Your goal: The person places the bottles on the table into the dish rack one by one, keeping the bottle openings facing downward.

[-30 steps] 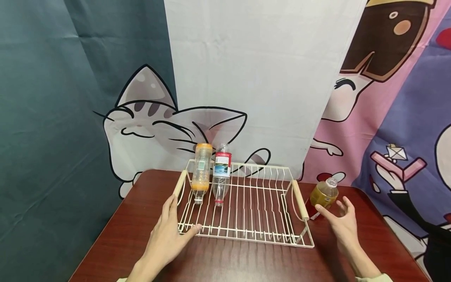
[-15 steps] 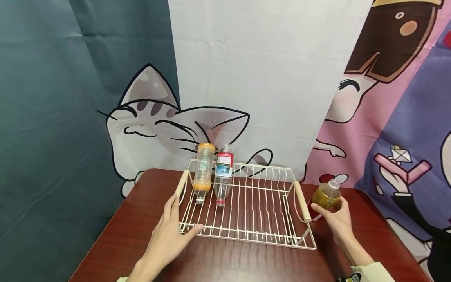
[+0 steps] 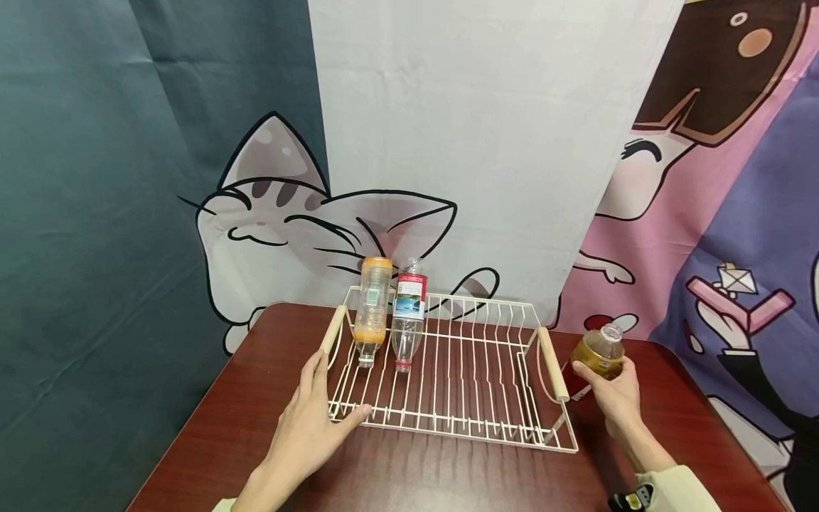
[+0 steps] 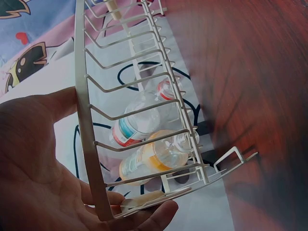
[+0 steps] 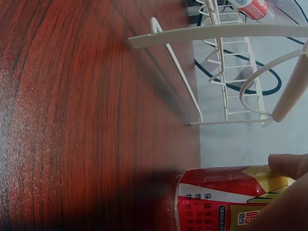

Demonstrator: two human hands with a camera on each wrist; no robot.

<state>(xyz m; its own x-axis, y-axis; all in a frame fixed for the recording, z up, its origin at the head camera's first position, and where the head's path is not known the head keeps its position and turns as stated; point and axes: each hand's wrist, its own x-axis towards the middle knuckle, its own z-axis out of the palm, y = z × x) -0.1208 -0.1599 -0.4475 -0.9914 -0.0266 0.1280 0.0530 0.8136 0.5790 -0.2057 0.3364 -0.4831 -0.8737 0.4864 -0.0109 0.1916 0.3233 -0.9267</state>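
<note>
My right hand (image 3: 617, 395) grasps the yellow bottle (image 3: 595, 355), just right of the rack (image 5: 207, 32) by the bench (image 3: 416, 476)'s right side | my left hand (image 3: 303, 423), fingers spread, touches the rack's near-left corner | right handle (image 3: 553, 364) stands between my bottle and the slots | orange bottle (image 3: 372, 313), clear bottle (image 3: 409, 306) lean neck-down at rack's left

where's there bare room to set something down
Bare: the table in front of the rack, between left hand and right hand; the rack from the red-labelled bottle to the right handle. Crowded: the rack's left end, with the orange-banded bottle; beyond the right handle, where the right hand grips a yellow-labelled bottle.
</note>
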